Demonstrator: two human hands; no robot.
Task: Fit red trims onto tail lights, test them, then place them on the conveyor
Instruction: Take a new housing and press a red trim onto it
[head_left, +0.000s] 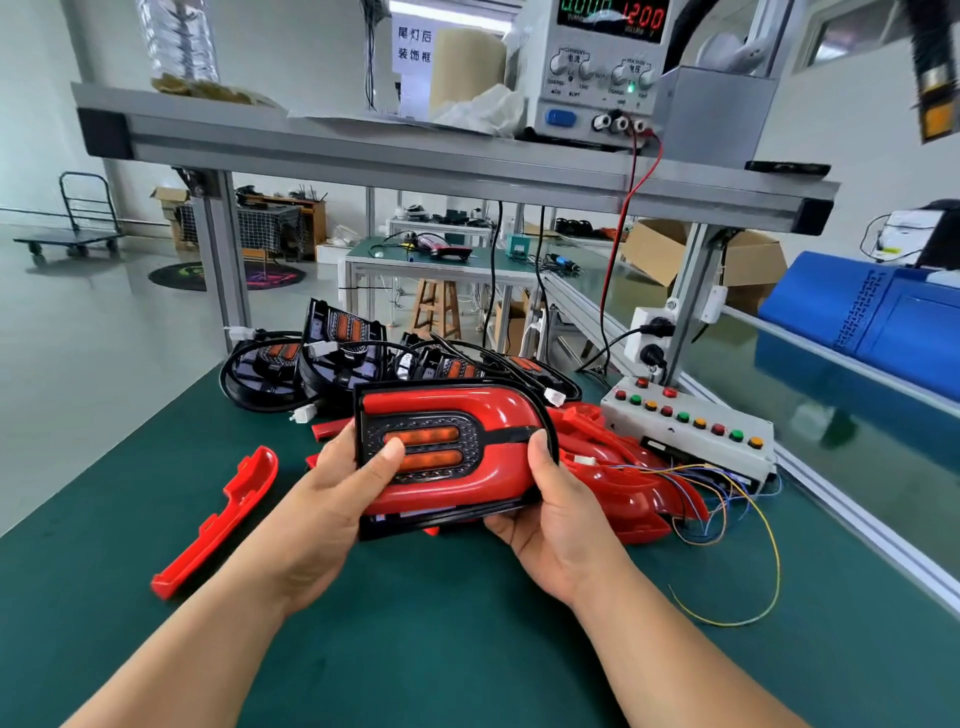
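I hold a black tail light (447, 457) with a glossy red trim on its face, above the green bench mat. My left hand (343, 488) grips its left end, thumb pressed on the orange lenses. My right hand (550, 504) grips the right end, thumb on the black strip across the trim. Behind it lies a pile of untrimmed black tail lights (332, 358) with white connectors. More red trims (613, 467) are heaped to the right, and a single red trim (223, 519) lies alone on the mat at the left.
A grey test box with coloured buttons (691, 426) and loose coloured wires (727, 499) sits at the right. Beyond it runs the green conveyor (831, 415). A power supply (597, 67) stands on the aluminium shelf (363, 150) overhead, with a red lead hanging down.
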